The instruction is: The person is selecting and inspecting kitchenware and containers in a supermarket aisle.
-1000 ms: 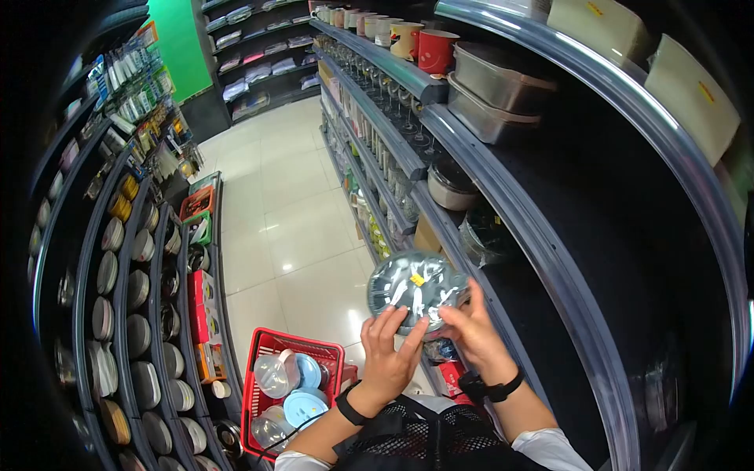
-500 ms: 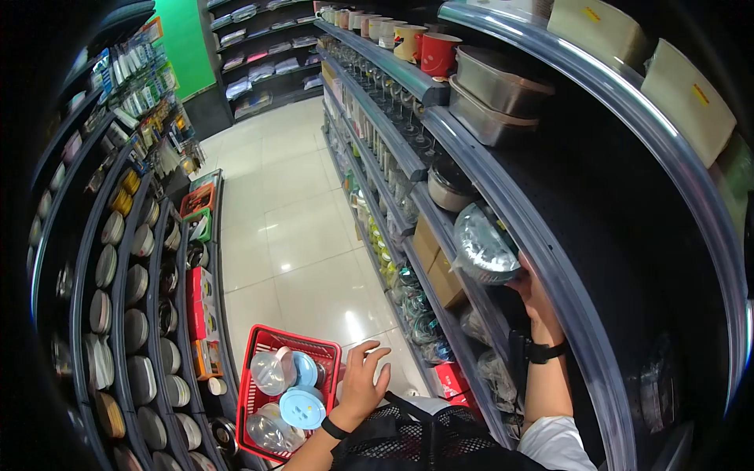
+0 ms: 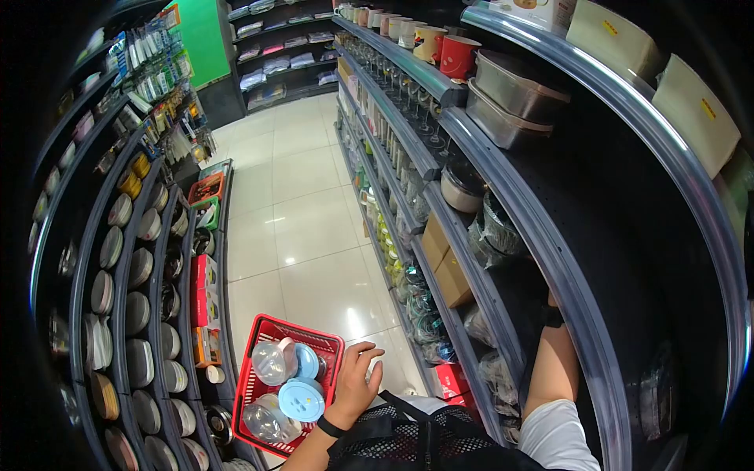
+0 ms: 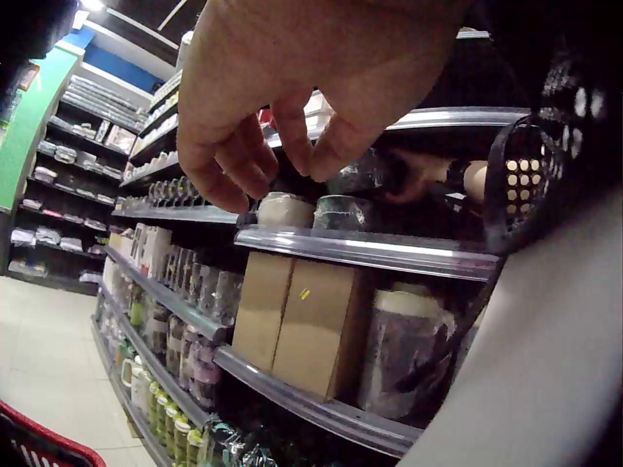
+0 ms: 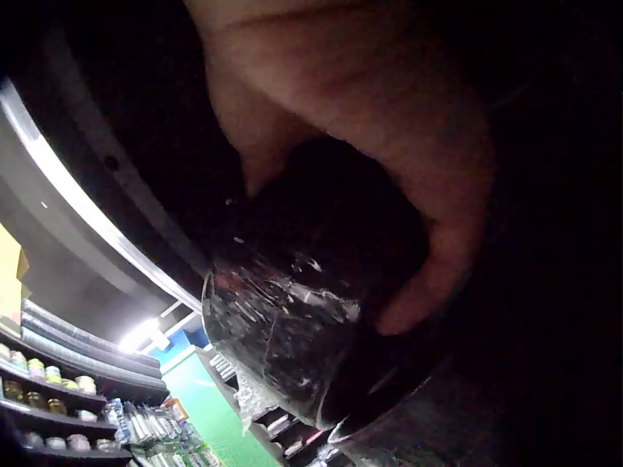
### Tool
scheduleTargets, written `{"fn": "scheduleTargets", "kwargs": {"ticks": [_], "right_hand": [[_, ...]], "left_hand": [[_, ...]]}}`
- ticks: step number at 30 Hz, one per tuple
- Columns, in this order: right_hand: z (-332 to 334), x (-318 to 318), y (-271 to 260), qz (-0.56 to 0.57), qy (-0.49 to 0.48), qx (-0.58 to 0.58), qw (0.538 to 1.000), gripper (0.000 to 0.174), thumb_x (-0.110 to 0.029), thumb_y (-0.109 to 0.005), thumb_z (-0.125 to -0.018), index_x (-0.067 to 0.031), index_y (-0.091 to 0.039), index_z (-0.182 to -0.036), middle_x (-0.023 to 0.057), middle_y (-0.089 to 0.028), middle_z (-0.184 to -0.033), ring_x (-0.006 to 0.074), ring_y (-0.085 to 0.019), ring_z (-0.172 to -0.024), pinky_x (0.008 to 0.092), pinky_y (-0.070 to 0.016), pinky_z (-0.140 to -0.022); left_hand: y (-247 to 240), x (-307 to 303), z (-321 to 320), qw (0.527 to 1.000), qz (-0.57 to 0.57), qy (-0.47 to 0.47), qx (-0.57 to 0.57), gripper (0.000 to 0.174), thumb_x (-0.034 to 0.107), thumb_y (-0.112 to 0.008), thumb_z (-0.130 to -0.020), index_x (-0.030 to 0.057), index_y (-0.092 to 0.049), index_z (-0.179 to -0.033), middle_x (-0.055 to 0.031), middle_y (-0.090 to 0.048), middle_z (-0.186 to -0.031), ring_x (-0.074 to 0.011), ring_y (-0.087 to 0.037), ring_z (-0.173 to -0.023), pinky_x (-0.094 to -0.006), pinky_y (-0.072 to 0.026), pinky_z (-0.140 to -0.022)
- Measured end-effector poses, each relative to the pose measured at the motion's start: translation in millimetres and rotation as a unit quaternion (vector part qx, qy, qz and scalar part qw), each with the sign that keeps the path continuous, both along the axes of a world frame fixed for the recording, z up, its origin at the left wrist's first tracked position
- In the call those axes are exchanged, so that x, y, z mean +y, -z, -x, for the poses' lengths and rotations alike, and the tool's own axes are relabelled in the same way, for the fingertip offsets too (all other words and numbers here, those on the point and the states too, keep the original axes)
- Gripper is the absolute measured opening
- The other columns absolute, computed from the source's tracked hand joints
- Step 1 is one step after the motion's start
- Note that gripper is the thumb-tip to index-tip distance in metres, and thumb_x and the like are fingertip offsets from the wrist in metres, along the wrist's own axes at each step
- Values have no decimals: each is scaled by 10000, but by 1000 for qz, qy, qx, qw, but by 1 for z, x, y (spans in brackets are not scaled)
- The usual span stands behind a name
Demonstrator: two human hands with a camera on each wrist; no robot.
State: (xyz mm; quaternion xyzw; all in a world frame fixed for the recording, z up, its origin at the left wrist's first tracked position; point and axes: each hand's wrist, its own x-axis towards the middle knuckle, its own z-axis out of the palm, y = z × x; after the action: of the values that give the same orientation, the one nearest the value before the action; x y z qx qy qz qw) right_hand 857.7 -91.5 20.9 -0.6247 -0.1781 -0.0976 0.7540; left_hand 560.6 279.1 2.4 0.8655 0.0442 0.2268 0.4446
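Observation:
In the right wrist view my right hand (image 5: 360, 126) curls its fingers and thumb around a dark round item in clear plastic wrap (image 5: 282, 321), inside the shelf. The head view shows only that forearm reaching under the shelf edge; the hand is hidden there. In the left wrist view the wrapped item (image 4: 365, 173) is by a similar wrapped piece (image 4: 341, 212) and a pale container (image 4: 285, 209). My left hand (image 3: 356, 386) hangs with loosely bent fingers near the basket's right rim, holding nothing.
A red basket (image 3: 245, 385) with clear jars and blue-lidded containers stands on the floor at lower left. Shelf edges (image 3: 542, 216) curve along the right, with brown boxes (image 3: 446, 263) lower down. Stacked plates (image 3: 141, 314) fill the left shelves.
The wrapped item went from both hands in front of the body to the right, into the shelf, with my right hand. My left hand let go of it and moved left toward the basket.

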Motion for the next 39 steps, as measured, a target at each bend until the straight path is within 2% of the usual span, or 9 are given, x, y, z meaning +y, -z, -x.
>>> {"fn": "scheduleTargets", "kwargs": {"ticks": [14, 22, 29, 31, 33, 34, 35, 36, 39], "right_hand": [[-29, -20, 9, 190, 212, -46, 957, 474, -346, -656, -989, -63, -602, -1365, 185, -637, -1311, 334, -627, -1198, 468, -572, -966], [-57, -18, -10, 281, 69, -78, 954, 488, -353, -648, -993, -61, -594, -1381, 192, -624, -1337, 342, -609, -1231, 475, -553, -996], [-68, -32, -7, 365, 93, -141, 915, 501, -360, -641, -996, -60, -587, -1394, 198, -613, -1361, 348, -593, -1260, 481, -537, -1023], [-66, -33, 0, 383, 94, -150, 907, 503, -361, -640, -997, -60, -586, -1396, 199, -611, -1364, 349, -590, -1264, 482, -534, -1026], [-57, -59, 15, 595, 174, -274, 735, 546, -372, -612, -1012, -46, -547, -1445, 195, -532, -1473, 332, -471, -1399, 487, -431, -1106], [13, -62, 6, 597, 170, -276, 734, 546, -372, -612, -1012, -46, -547, -1445, 195, -532, -1473, 332, -471, -1399, 487, -431, -1106], [49, -9, -20, 473, 204, -95, 852, 582, -371, -591, -1018, -31, -489, -1479, 182, -510, -1494, 316, -495, -1372, 470, -448, -1097], [45, 71, -53, 318, 228, 92, 915, 619, -370, -570, -1024, -16, -431, -1513, 168, -488, -1515, 300, -518, -1345, 452, -465, -1088], [80, 109, -52, 361, 176, 90, 911, 457, -311, -589, -1034, -56, -557, -1411, 121, -619, -1292, 193, -605, -1129, 337, -489, -892]], "left_hand": [[12, 9, 0, 1000, 4, -2, 2, 256, -4, -682, -850, 40, -663, -1101, -154, -608, -1148, -352, -606, -1087, -417, -505, -932], [30, 23, 7, 1000, 12, -20, -1, 280, 20, -669, -848, 50, -621, -1123, -149, -588, -1156, -356, -590, -1106, -427, -489, -962], [63, 60, 35, 992, 43, -116, 12, 325, 5, -691, -810, 45, -616, -1124, -150, -584, -1146, -367, -589, -1097, -442, -488, -956], [80, 78, 53, 978, 27, -201, 39, 362, -2, -699, -794, 34, -617, -1144, -159, -586, -1166, -373, -586, -1104, -446, -481, -969], [103, 100, 80, 958, 21, -277, 70, 418, 17, -724, -778, 23, -610, -1181, -177, -592, -1186, -386, -577, -1130, -450, -467, -997], [109, 108, 96, 941, 15, -324, 97, 452, 36, -745, -768, 25, -604, -1198, -189, -592, -1197, -392, -566, -1149, -454, -454, -1014], [116, 117, 114, 921, 8, -369, 124, 488, 54, -766, -759, 28, -598, -1216, -201, -592, -1207, -398, -555, -1169, -459, -442, -1031], [135, 127, 133, 896, 12, -416, 153, 536, 78, -787, -754, 36, -580, -1247, -214, -591, -1207, -408, -542, -1187, -467, -428, -1047], [179, 151, 187, 810, 91, -523, 248, 712, 192, -861, -731, 43, -516, -1336, -262, -556, -1262, -441, -487, -1258, -482, -387, -1105]]}}
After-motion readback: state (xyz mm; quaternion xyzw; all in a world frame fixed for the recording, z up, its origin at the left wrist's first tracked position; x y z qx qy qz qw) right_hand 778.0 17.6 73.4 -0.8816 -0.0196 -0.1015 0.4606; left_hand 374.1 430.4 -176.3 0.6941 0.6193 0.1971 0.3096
